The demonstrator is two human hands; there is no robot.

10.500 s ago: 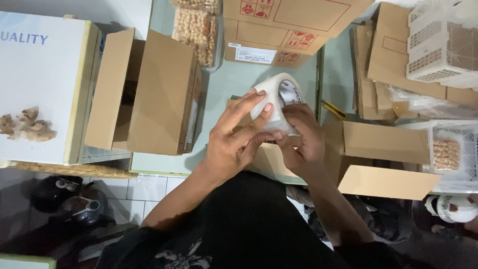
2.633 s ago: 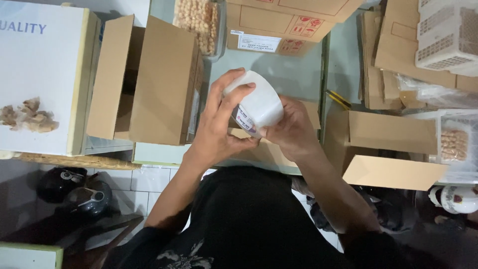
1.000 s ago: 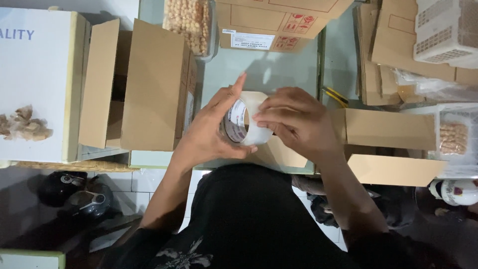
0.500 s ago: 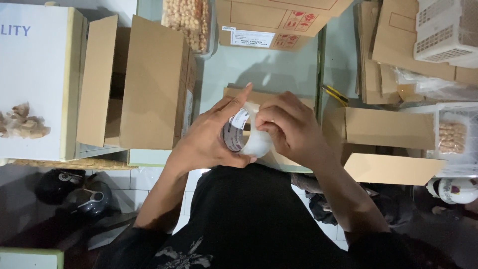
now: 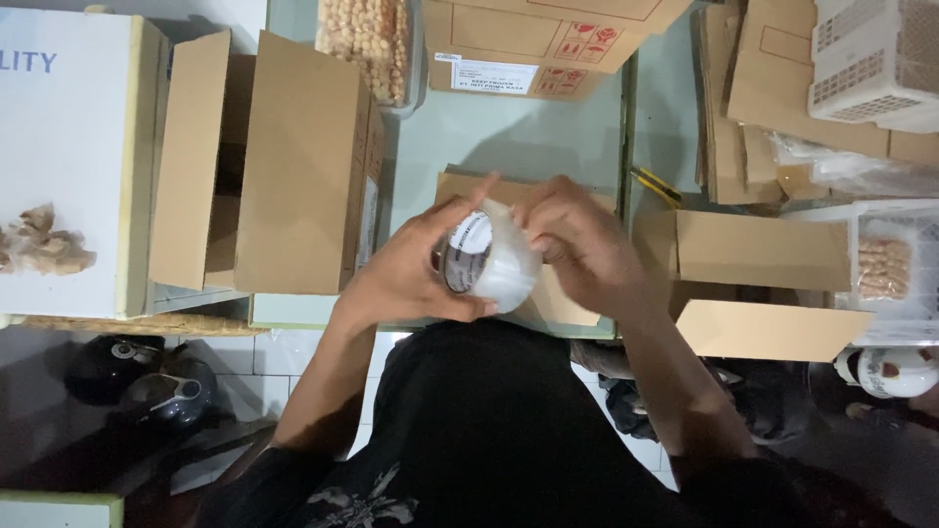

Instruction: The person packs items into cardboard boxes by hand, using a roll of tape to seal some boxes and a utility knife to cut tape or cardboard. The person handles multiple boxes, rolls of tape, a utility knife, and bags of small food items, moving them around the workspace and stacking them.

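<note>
Left hand: the left hand (image 5: 406, 284) wrapped its fingers round the roll of clear tape (image 5: 486, 262), gripping it from the side with the core facing that hand.
Right hand: the right hand (image 5: 577, 244) pressed on the roll's outer face, fingertips curled in and picking at the tape surface; blur hid whether a loose end was pinched.
Tape position: the roll was held in the air above the flat cardboard piece (image 5: 518, 244) at the near edge of the green worktop (image 5: 509, 137).
Risk: the tape end could likely tear into a sliver or stick back down if the nails lifted only a corner; the glossy roll could also slip from the one-sided grip and drop past the near edge to the floor.
Edges: the open cardboard box (image 5: 284, 166) stood close by at the left edge, a sealed carton (image 5: 538, 44) lined the far edge, and a folded box (image 5: 763, 254) sat at the right.
Open room: bare worktop lay between the hands and the far carton.
</note>
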